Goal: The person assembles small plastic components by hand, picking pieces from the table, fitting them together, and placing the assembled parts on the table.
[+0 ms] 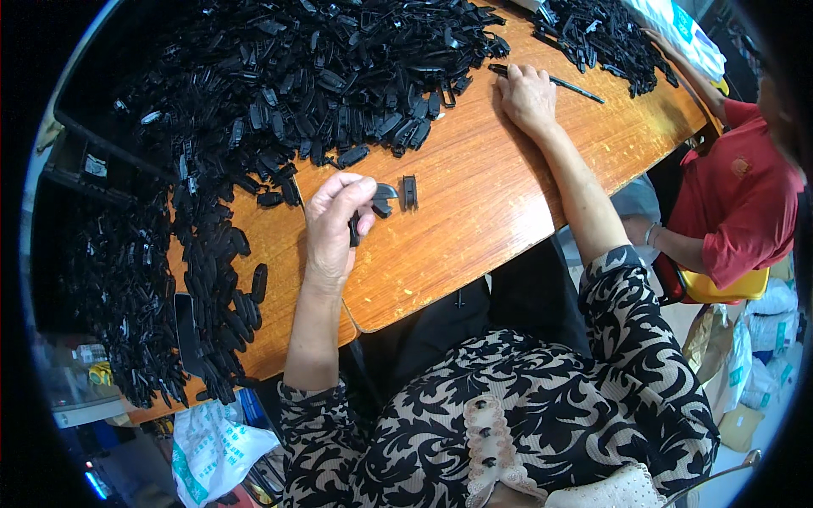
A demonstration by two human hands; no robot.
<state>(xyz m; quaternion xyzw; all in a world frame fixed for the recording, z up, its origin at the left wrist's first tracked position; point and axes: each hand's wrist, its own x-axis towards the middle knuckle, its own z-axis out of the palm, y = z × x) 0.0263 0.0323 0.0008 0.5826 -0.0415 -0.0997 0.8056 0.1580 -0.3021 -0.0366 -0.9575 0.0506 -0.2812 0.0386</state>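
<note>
My left hand (337,216) is closed over the near part of the table, gripping black plastic clip parts (385,193) that stick out past the thumb and fingers. How many pieces it holds is partly hidden by the palm. Just right of it, a single small black clip part (410,193) stands on the wood, apart from the hand. Farther off to the right, my right hand (529,100) is down on the tabletop with its fingers curled over a thin dark pen (579,90). Both ends of the pen show on either side of the fingers.
A large heap of black plastic parts (339,76) covers the far left of the wooden table (457,245). More pieces (212,279) spread down the left edge, with a dark phone (188,334) among them. Another pile (601,42) lies far right, beside a person in red (737,190).
</note>
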